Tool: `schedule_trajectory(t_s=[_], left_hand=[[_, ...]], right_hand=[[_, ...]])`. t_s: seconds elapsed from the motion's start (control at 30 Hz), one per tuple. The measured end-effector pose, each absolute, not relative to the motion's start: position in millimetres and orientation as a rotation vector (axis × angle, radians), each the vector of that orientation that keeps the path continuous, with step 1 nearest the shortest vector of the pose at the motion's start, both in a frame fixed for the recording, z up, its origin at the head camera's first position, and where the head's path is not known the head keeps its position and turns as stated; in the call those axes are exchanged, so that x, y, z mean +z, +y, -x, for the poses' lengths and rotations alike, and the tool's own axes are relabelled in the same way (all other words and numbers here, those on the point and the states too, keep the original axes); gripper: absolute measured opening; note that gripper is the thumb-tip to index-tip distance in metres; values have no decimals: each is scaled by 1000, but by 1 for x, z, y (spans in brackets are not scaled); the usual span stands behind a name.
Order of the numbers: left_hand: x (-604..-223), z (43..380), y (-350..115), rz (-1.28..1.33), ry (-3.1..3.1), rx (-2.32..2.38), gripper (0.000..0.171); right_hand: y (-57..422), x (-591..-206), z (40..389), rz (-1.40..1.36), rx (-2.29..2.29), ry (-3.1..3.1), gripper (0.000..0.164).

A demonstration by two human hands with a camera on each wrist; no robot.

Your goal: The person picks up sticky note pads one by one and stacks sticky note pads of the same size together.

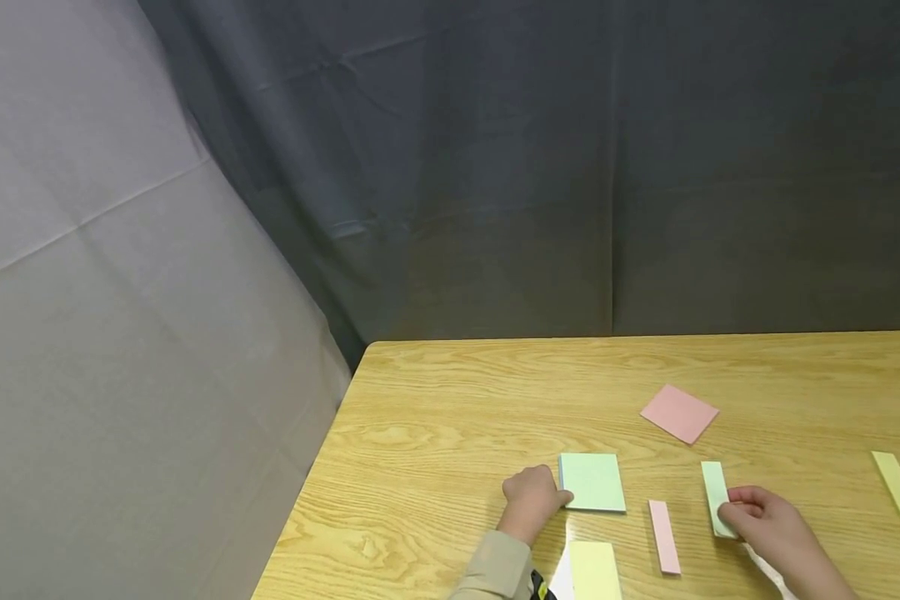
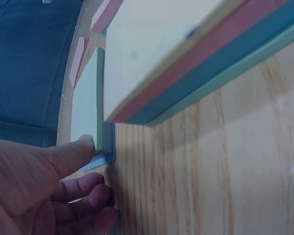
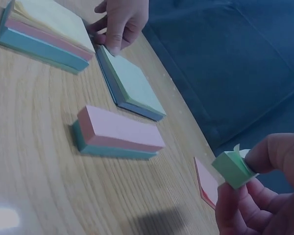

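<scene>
My left hand (image 1: 532, 500) is at the near left corner of a square green sticky note pad (image 1: 592, 482), which lies over a blue one (image 3: 110, 81). Its thumb (image 2: 81, 152) sits on the green pad's top, with the other fingers curled beside the corner. Held above the table, a narrow green sticky note pad (image 3: 231, 169) is pinched between the thumb and fingers of my right hand (image 1: 768, 525). Between the hands lies a narrow pink pad (image 1: 664, 537) on top of a narrow teal one (image 3: 112, 149).
Nearest me stands a taller stack topped by a yellow pad (image 1: 595, 571), with pink, blue and green layers under it. A square pink pad (image 1: 678, 413) lies farther back. At the right is a narrow yellow pad (image 1: 898, 486). Dark cloth (image 1: 495, 208) hangs behind the wooden table (image 1: 435, 400).
</scene>
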State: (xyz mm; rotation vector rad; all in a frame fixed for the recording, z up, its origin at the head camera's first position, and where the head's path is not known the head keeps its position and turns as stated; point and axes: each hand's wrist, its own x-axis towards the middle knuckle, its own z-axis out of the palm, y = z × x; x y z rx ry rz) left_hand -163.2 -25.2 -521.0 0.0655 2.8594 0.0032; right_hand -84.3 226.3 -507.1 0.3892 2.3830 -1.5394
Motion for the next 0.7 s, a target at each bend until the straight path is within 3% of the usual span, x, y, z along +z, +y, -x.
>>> schedule_trajectory(t_s=[0.7], left_hand=[[-519,161,-23,-73,2875,-39,56]], right_hand=[[200,-517,82,-385,-1503,2368,44]])
